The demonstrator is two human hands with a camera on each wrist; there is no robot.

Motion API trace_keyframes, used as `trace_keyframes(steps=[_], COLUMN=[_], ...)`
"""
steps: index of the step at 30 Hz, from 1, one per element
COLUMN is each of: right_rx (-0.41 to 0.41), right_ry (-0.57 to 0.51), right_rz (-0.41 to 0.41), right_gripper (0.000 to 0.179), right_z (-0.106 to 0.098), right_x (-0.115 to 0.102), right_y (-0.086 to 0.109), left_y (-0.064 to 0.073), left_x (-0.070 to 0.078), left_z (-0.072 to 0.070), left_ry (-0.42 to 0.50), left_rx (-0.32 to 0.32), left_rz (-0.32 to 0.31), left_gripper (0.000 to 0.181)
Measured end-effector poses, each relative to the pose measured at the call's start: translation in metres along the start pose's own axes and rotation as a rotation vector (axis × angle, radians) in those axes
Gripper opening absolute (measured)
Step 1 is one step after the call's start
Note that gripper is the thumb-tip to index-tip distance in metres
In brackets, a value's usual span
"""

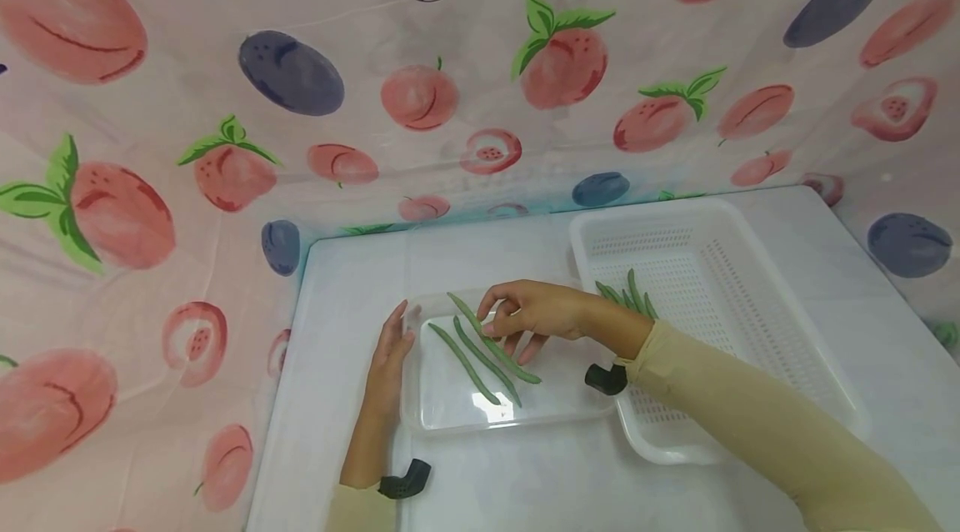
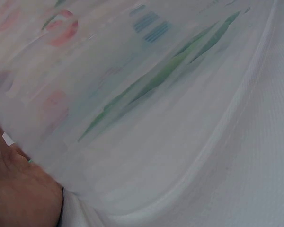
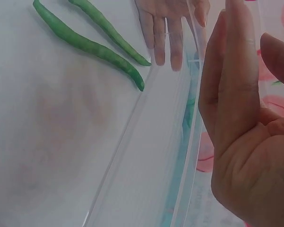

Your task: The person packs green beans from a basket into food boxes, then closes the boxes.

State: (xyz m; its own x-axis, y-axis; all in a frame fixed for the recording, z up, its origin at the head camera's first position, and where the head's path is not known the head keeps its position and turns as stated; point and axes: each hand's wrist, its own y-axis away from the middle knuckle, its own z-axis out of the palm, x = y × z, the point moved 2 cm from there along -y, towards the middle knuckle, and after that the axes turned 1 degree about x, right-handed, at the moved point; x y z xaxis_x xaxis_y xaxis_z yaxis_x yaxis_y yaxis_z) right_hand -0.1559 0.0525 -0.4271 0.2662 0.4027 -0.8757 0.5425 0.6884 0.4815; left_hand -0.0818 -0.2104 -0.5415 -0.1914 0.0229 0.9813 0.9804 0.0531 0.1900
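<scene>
In the head view, two slim green beans [image 1: 464, 363] lie slanted in a clear plastic tray [image 1: 570, 413]. Over them my right hand [image 1: 542, 311] pinches a third green bean [image 1: 517, 368] between thumb and index finger, the other fingers hanging loosely below. My left hand [image 1: 386, 357] rests against the tray's left wall with its fingers straight up and the thumb near the rim. Two beans [image 3: 92, 46] show close up in the right wrist view, beside my right hand [image 3: 248, 137], whose fingertips are cut off there. Through the tray wall, the left wrist view shows blurred green beans [image 2: 165, 71].
A white perforated basket [image 1: 780, 307] stands right of the tray, with several more green beans [image 1: 637, 298] at its left side, partly behind my right forearm. Fruit-printed cloth [image 1: 420, 32] hangs along the back and sides of the white table [image 1: 480, 499].
</scene>
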Motion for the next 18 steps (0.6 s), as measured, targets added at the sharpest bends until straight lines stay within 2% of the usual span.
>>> trace_keyframes(steps=[18], right_rx=[0.005], right_ry=[-0.007], right_rz=[-0.009], right_gripper=[0.029], right_z=[-0.0041], right_x=[-0.0056], right_y=[0.0059], left_y=[-0.0002], left_x=[0.0016], left_z=[0.0004], left_ry=[-0.004], left_rx=[-0.008], left_rz=[-0.011], left_gripper=[0.048])
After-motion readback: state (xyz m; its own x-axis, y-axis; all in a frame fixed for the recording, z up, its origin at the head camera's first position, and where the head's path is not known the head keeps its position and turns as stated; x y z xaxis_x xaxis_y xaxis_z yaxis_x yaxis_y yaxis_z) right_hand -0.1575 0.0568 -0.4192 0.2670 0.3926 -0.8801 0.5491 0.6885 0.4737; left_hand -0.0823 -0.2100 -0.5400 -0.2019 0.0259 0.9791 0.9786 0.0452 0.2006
